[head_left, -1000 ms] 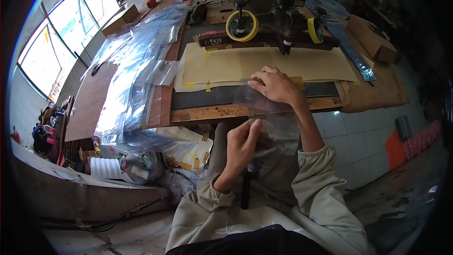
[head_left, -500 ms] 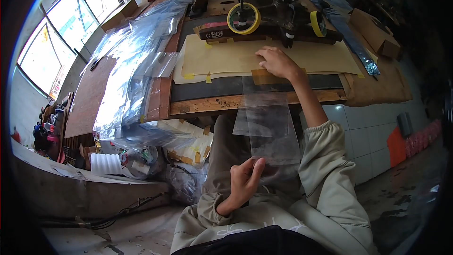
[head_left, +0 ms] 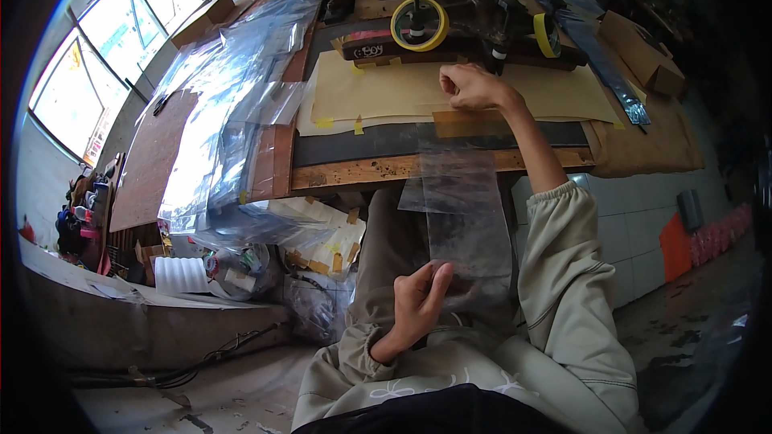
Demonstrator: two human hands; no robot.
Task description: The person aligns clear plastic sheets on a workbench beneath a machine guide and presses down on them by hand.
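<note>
My left hand (head_left: 418,301) is low over my lap, thumb and fingers closed on the lower end of a clear plastic sheet (head_left: 470,233). That sheet runs up over the front edge of the bench. A second piece of clear plastic overlaps its left side. My right hand (head_left: 474,87) is above the tan paper sheet (head_left: 370,96), its fingers curled in; whether anything is inside them is hidden. Just below that hand, a strip of brown tape (head_left: 470,124) lies along the paper's front edge, near the plastic's upper end.
Behind the paper stands a dark press (head_left: 474,48) with a yellow tape roll (head_left: 441,28) and another tape roll (head_left: 547,35) on it. Many clear plastic sheets (head_left: 217,112) are piled on the left. A cardboard box (head_left: 643,52) sits at the right. The bench's wooden edge (head_left: 362,172) faces me.
My right hand's fingers were more stretched out over the paper and have curled in; the hand has shifted slightly up. My left hand stays closed on the plastic, almost in place.
</note>
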